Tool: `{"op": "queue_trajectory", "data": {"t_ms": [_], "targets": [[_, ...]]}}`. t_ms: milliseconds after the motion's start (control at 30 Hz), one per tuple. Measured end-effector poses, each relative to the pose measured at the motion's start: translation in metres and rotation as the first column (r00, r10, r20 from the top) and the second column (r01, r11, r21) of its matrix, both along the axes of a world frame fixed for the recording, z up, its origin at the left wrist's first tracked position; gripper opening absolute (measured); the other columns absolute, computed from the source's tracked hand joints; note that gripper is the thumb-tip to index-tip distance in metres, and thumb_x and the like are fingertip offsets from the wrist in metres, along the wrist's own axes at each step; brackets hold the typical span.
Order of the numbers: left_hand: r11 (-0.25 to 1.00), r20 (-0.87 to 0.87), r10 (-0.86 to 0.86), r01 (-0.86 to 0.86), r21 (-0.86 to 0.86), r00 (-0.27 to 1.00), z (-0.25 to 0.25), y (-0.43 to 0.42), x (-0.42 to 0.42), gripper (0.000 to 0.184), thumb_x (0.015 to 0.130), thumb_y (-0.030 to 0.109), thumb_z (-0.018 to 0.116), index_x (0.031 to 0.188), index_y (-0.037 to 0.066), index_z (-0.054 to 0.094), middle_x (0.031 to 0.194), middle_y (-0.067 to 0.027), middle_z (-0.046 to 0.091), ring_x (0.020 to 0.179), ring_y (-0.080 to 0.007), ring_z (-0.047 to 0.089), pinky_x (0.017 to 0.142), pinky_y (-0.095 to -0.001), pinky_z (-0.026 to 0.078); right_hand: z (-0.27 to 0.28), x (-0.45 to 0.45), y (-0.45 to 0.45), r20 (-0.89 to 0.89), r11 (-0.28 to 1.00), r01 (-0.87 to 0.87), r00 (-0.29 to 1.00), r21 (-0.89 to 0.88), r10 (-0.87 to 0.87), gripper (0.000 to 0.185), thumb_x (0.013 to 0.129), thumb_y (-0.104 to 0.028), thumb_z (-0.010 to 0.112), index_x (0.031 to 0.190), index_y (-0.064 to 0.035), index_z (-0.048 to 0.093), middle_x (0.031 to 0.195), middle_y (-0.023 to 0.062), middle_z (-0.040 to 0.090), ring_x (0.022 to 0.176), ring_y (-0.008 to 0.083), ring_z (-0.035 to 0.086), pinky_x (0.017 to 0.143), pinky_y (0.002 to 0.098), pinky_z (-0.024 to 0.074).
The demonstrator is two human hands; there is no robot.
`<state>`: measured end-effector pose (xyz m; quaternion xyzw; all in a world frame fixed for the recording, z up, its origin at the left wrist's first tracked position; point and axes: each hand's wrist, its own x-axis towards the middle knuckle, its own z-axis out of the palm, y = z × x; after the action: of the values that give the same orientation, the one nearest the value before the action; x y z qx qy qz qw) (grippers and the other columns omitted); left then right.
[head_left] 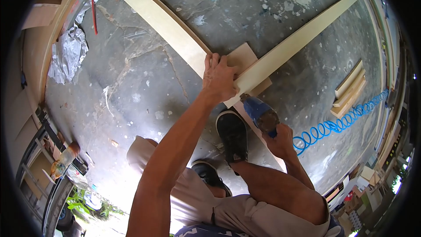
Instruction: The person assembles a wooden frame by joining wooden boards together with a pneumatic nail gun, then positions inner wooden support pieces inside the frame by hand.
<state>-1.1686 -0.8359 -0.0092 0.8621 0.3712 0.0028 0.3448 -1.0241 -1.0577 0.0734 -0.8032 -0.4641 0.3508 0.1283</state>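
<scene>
A pale wooden frame (175, 33) lies on the floor, with a long side board (302, 39) running to the upper right. My left hand (219, 77) presses down at the near corner, fingers bent over the wood where the boards meet. A flat wooden piece (242, 57) sits under that corner. My right hand (279, 140) grips a blue power tool (258, 112), its nose against or very close to the end of the side board. Whether it is a drill or a nail gun, I cannot tell.
A coiled blue air hose (326, 128) stretches right from near my right hand. Wooden offcuts (350, 88) lie beyond it. Crumpled silver sheeting (69, 55) and a red stick (94, 16) are at the left. My shoe (232, 134) stands just below the frame corner.
</scene>
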Motion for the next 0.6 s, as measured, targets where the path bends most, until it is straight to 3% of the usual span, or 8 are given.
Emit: {"op": "queue_trajectory", "data": {"t_ms": [233, 300, 333, 400, 600], "targets": [[1.000, -0.013, -0.010, 0.010, -0.014, 1.000, -0.002, 0.000, 0.000, 0.032, 0.057, 0.025, 0.089, 0.084, 0.017, 0.074, 0.107, -0.0121, 0.057, 0.117, -0.0355, 0.044, 0.114, -0.0518, 0.021, 0.005, 0.001, 0.002, 0.022, 0.999, 0.008, 1.000, -0.043, -0.007, 0.025, 0.072, -0.019, 0.080, 0.077, 0.0002, 0.064, 0.075, 0.0217, 0.065, 0.073, 0.0450, 0.062, 0.065, 0.0499, 0.0457], [1.000, -0.006, -0.025, 0.025, 0.005, 1.000, -0.005, 0.000, -0.002, 0.033, 0.058, 0.025, 0.089, 0.085, 0.016, 0.072, 0.106, -0.0120, 0.057, 0.117, -0.0345, 0.044, 0.114, -0.0522, 0.020, 0.010, 0.002, 0.004, -0.021, 0.992, 0.037, 0.999, -0.118, -0.040, 0.026, 0.074, -0.017, 0.076, 0.093, -0.0023, 0.068, 0.077, 0.0219, 0.066, 0.076, 0.0455, 0.062, 0.067, 0.0495, 0.0483], [1.000, -0.006, -0.023, 0.023, 0.010, 1.000, -0.006, 0.001, -0.007, 0.033, 0.058, 0.025, 0.089, 0.085, 0.016, 0.072, 0.106, -0.0120, 0.057, 0.117, -0.0345, 0.044, 0.114, -0.0522, 0.020, 0.010, 0.001, 0.001, -0.021, 0.993, 0.035, 0.999, -0.113, -0.038, 0.026, 0.074, -0.017, 0.076, 0.093, -0.0023, 0.068, 0.077, 0.0219, 0.066, 0.076, 0.0455, 0.062, 0.067, 0.0495, 0.0483], [0.990, 0.175, -0.117, 0.130, -0.062, 0.978, -0.008, 0.007, -0.019, 0.039, 0.059, 0.021, 0.088, 0.092, 0.015, 0.068, 0.105, -0.0081, 0.056, 0.116, -0.0320, 0.044, 0.112, -0.0516, 0.020, 0.008, 0.003, 0.001, -0.036, 0.994, 0.070, 0.997, -0.082, -0.073, 0.023, 0.075, -0.017, 0.075, 0.089, -0.0010, 0.068, 0.077, 0.0218, 0.066, 0.075, 0.0453, 0.063, 0.067, 0.0481, 0.0483], [0.958, 0.234, -0.193, 0.234, -0.167, 0.953, -0.011, 0.017, -0.023, 0.045, 0.060, 0.011, 0.086, 0.097, 0.014, 0.061, 0.104, -0.0008, 0.057, 0.113, -0.0285, 0.045, 0.109, -0.0486, 0.019, 0.004, -0.002, 0.023, -0.086, 0.995, 0.080, 0.993, -0.056, -0.085, 0.025, 0.077, -0.017, 0.075, 0.095, -0.0026, 0.068, 0.080, 0.0219, 0.067, 0.079, 0.0442, 0.064, 0.068, 0.0477, 0.0491]]}}
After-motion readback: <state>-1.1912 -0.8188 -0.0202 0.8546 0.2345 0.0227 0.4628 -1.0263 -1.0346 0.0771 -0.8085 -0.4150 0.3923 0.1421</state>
